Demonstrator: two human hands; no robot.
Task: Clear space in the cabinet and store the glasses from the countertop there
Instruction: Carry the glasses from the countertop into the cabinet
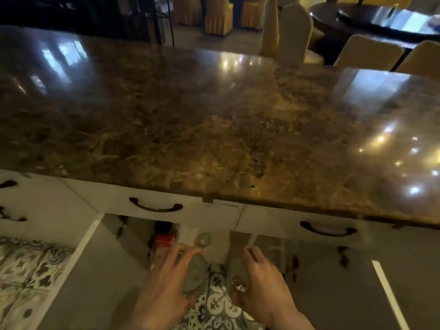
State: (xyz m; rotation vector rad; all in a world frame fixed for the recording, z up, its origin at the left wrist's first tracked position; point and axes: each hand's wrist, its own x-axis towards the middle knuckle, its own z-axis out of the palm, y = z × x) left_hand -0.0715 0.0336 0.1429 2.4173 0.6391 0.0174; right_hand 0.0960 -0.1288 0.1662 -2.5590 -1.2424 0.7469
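Dim dining room beyond, with cloth-covered chairs in cream and gold and a dark glossy round table at upper right. Countertop: polished brown mottled stone, flat, with window and lamp reflections; its near edge runs across the middle of the view. Below it, white drawer fronts with dark curved handles, and under these an open cabinet with both doors swung outward, pale inner faces edged in white. Floor tiles patterned black on white show between the doors. No writing readable anywhere (frame is motion-blurred); a red-topped container stands at the cabinet mouth, label illegible. Left hand low at the cabinet opening, fingers curled round a clear glass held sideways with its round foot pointing into the cabinet. Right hand beside it, fingers and thumb wrapped round a second clear glass, similarly tipped, a highlight on its bowl near the palm. Both glasses are smooth, transparent, rounded; stems are hidden by the fingers. The two hands are near each other but apart, wrists coming up from the lower edge.
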